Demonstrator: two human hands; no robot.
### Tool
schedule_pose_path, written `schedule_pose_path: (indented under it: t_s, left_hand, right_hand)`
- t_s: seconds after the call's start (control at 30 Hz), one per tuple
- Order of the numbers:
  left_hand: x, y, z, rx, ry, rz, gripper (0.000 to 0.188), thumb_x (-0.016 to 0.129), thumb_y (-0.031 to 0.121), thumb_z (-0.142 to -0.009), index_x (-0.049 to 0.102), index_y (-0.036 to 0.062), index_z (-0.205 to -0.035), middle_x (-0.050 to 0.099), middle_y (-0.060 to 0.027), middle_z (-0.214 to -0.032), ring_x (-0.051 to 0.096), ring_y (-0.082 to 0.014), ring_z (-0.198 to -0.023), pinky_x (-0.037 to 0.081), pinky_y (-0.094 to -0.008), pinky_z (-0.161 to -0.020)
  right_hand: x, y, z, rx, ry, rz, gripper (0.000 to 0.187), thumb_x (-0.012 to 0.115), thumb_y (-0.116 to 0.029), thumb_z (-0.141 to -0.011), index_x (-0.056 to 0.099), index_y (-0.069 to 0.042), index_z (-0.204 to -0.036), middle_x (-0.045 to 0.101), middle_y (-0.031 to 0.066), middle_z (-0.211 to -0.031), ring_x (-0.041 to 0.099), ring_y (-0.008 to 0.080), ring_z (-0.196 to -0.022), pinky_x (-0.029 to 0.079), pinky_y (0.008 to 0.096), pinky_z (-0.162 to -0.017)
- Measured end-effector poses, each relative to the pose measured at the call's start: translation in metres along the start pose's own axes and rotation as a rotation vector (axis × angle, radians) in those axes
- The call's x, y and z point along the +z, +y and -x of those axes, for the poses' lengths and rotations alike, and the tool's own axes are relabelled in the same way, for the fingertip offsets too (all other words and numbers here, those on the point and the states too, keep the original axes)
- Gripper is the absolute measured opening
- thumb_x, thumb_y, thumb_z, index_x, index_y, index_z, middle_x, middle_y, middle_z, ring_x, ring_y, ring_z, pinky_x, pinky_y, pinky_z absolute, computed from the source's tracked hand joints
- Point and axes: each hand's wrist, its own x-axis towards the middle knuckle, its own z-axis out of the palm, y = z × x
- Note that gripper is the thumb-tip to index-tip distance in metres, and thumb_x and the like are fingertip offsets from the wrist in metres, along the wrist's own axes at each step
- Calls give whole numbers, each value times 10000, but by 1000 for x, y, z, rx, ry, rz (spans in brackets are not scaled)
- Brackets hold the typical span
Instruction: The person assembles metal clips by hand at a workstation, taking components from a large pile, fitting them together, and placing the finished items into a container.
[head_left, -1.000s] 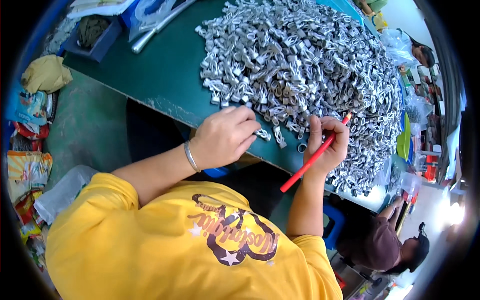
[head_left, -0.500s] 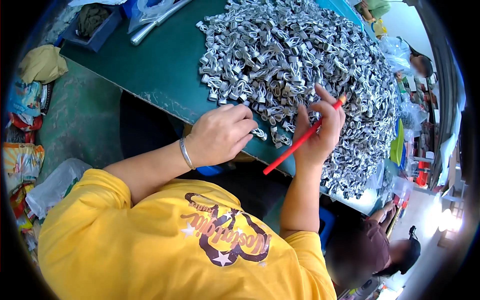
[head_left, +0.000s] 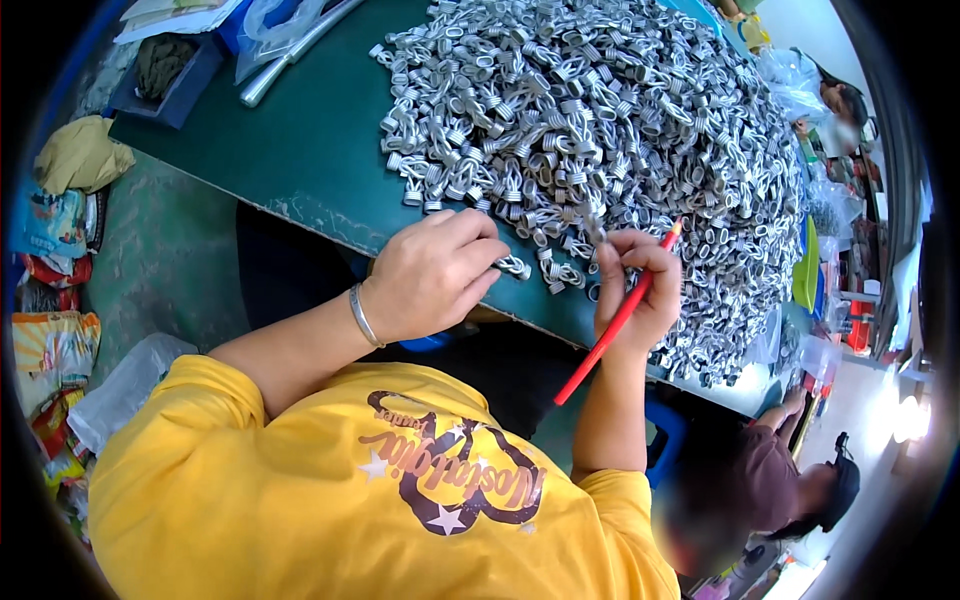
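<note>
A large heap of small grey metal looped fittings [head_left: 690, 130] with ribbed collars covers much of the green table [head_left: 290, 150]. My right hand [head_left: 640, 295] is at the heap's near edge, thumb and index finger pinched on one metal fitting [head_left: 592, 226]. A red pencil [head_left: 590, 355] lies slantwise across the same hand, tucked between its fingers. My left hand [head_left: 430, 275] rests at the table's front edge with its fingers curled. Whatever its fingertips hold is hidden. Close by its fingers lies a loose fitting [head_left: 514, 267].
A dark blue bin [head_left: 175, 85] with a dark cloth and a silvery rod [head_left: 300, 55] lie at the far left of the table. Bags [head_left: 60, 345] are stacked on the floor at left. Other people [head_left: 780, 480] sit along the right side.
My right thumb and index finger, apart before, are now closed on a metal fitting. The red pencil has tipped steeper with that hand. My left hand stays nearly in place.
</note>
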Motion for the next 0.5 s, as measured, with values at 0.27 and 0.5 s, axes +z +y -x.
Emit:
schedule_pose_path:
  t_s: [0.27,0.5]
  left_hand:
    - [-4,1,1,-21,-1,-16,171,684,75,-719,649,44,-883,579,-75,-869,582,-249,-762,477,-326,-665]
    - [-3,7,-6,-17,1,38,188,695,73,-692,648,49,-872,587,-88,-886,588,-273,-780,478,-346,-676]
  right_hand:
    - [15,-15,-28,-273,20,213,237,661,109,-699,508,-43,-798,652,138,-873,587,279,-732,466,334,-679]
    - [35,-22,-70,-409,-195,348,151,608,-15,-688,551,-60,-819,646,98,-946,601,308,-868,445,402,-743]
